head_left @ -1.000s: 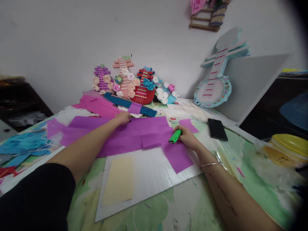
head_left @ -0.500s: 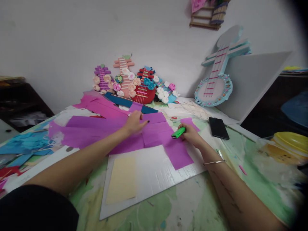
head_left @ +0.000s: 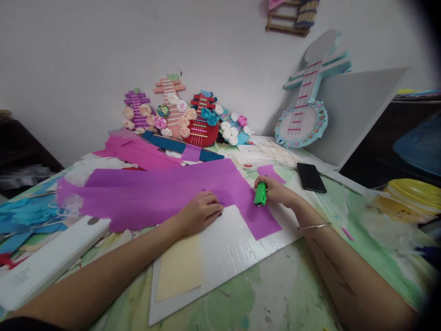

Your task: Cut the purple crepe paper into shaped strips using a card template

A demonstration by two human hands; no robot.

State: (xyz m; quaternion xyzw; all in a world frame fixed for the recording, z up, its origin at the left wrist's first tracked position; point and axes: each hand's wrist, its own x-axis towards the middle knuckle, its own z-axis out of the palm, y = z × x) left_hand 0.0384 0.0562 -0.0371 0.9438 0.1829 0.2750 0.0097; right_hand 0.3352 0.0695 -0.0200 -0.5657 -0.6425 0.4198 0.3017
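My left hand (head_left: 203, 212) rests palm down at the lower edge of a wide purple paper sheet (head_left: 138, 193), fingers laid over it and partly curled. In my right hand (head_left: 274, 191) is a green utility knife (head_left: 260, 195), its front end pointing down over the purple strip (head_left: 262, 224). That strip crosses a shiny white board (head_left: 234, 248). A cream paper rectangle (head_left: 179, 271) lies on the board's left part, below my left hand. Just behind my right hand is a small purple piece (head_left: 270, 173).
A black phone (head_left: 311, 178) lies right of my right hand. Decorated lute-shaped crafts (head_left: 200, 126) lean along the wall, with a larger pale-blue one (head_left: 301, 122) at right. Left are a long white box (head_left: 55, 259) and blue scraps (head_left: 31, 211). A yellow-lidded tub (head_left: 413, 197) stands right.
My left hand has moved down toward me, from the upper part of the purple paper to its lower edge. The green knife has turned to point more steeply down. The view has shifted slightly.
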